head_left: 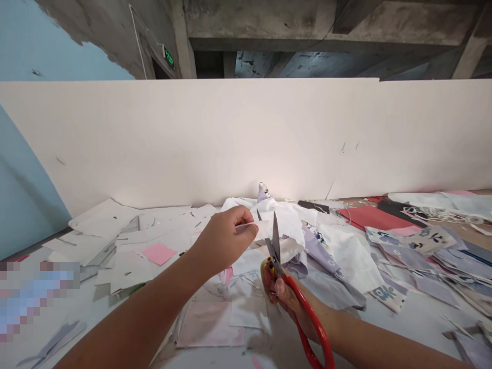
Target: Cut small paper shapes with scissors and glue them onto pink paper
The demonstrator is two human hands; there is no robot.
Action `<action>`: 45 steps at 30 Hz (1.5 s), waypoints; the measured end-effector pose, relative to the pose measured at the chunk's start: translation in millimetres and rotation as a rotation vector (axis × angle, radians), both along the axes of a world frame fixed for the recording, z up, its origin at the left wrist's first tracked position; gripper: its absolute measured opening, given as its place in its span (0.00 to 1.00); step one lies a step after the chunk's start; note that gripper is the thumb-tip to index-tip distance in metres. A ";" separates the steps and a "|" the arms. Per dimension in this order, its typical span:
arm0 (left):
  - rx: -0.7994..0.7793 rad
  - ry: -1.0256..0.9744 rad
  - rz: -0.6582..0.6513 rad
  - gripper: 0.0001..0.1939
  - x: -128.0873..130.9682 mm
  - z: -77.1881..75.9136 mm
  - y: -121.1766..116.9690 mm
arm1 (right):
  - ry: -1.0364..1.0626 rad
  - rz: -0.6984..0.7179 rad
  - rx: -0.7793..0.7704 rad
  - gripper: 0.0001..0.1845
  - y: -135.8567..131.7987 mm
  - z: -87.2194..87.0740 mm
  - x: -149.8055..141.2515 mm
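Messy tbl (418,335), L hand (226,238) pinching wht scrap (263,228), R hand (289,302) gripping scissors (275,243)

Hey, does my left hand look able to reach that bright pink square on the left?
Probably yes. The pink square lies uncovered atop white pieces, near the left forearm, though the left hand may first need to release the white strip it pinches.

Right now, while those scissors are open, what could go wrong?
The left hand pinches a thin white piece right by the open scissors in the right hand, so a slip could perhaps nick the left hand. Also, white cloth seems bunched up just beyond the scissors, so a careless snip might catch that too.
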State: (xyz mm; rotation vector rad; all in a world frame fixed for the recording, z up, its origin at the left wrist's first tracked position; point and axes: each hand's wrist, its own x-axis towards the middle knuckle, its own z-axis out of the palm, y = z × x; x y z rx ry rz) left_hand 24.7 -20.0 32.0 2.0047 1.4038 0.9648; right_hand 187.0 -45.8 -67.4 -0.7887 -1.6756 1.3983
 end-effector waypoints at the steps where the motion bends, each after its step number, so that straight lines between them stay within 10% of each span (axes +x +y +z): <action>1: 0.030 -0.001 0.020 0.08 0.3 -1.1 0.6 | -0.001 0.001 0.005 0.26 0.1 -0.4 -0.2; 45: -0.065 -0.103 -0.085 0.07 -2.9 -10.2 5.2 | -0.022 -0.053 -0.006 0.24 9.0 -12.5 -2.7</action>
